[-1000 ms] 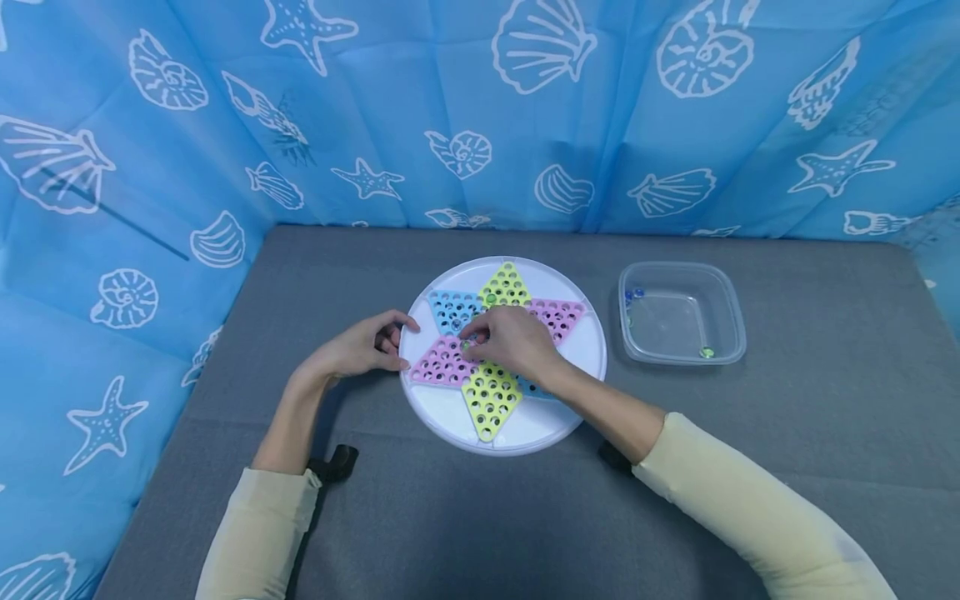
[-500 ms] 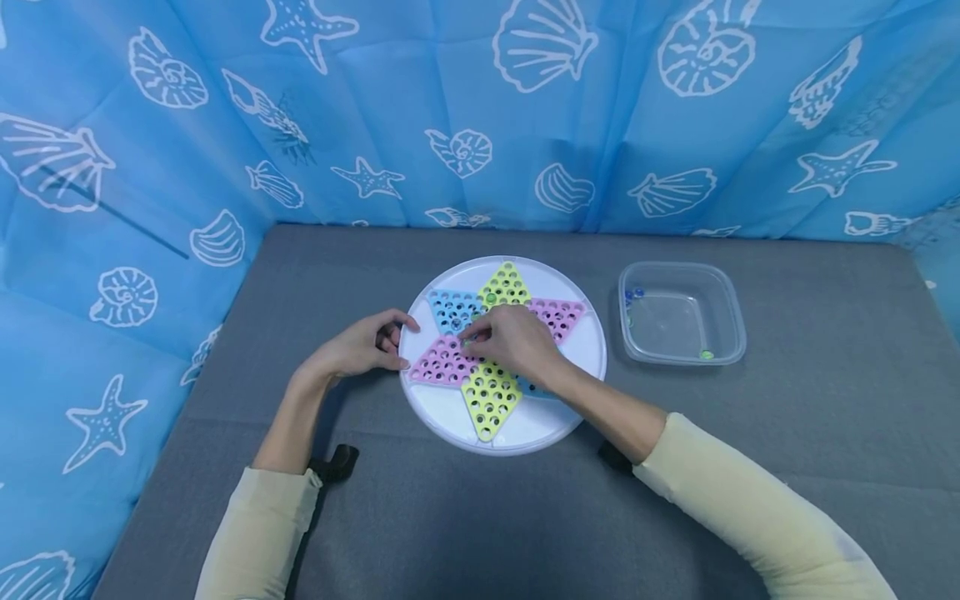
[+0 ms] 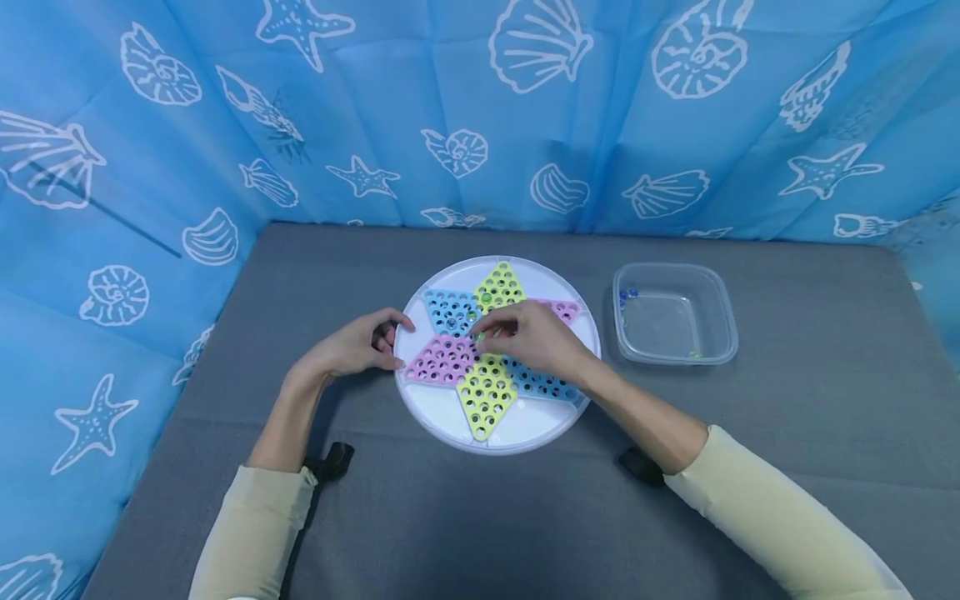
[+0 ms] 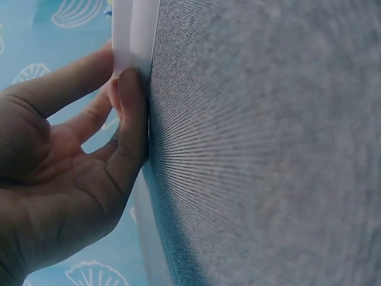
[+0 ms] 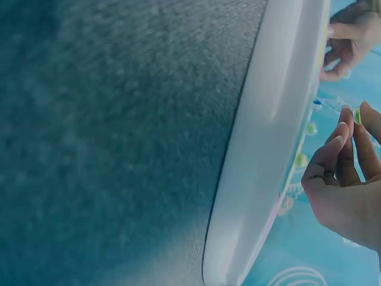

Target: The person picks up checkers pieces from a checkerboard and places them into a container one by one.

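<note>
The left hand (image 3: 352,346) is curled against the white board (image 3: 441,408), its left rim held by bent fingers and thumb – the board laid flat on the grey surface (image 3: 825,375). Just above the board, a green marble (image 5: 357,116) is pinched by the right hand (image 3: 538,337) – farther right, a few marbles (image 3: 628,294) are contained in a clear tub (image 3: 675,325).

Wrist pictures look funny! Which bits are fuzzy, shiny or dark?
Left wrist view: the grey cloth is fuzzy toward the right, crisper near the fingers; right wrist view: the cloth is blurry and dark at the left, while the white board has a soft shine along its side.
</note>
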Demonstrator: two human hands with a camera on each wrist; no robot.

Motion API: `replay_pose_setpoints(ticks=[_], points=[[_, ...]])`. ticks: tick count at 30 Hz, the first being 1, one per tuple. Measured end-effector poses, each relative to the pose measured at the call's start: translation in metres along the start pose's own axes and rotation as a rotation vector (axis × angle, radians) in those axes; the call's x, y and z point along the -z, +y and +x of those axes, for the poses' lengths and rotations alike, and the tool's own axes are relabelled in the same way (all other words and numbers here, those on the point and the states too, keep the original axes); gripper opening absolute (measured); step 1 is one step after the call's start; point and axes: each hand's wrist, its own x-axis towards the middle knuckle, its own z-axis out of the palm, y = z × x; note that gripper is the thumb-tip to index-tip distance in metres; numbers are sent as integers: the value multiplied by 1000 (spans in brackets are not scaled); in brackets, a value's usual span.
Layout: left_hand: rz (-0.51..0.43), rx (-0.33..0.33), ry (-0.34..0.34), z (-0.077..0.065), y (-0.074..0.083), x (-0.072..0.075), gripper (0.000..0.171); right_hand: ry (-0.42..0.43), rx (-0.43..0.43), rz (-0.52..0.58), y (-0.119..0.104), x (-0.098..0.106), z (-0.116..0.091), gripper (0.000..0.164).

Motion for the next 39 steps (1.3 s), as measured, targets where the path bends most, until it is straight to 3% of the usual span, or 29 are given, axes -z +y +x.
replay_pose_setpoints(ticks=[12,39], points=[[34,10,19,0,3,-4,47,58,27,79,-2,24,-18,23],[44,12,30,-1,1,-2,47,217,5,-1,18,76,-62,25]])
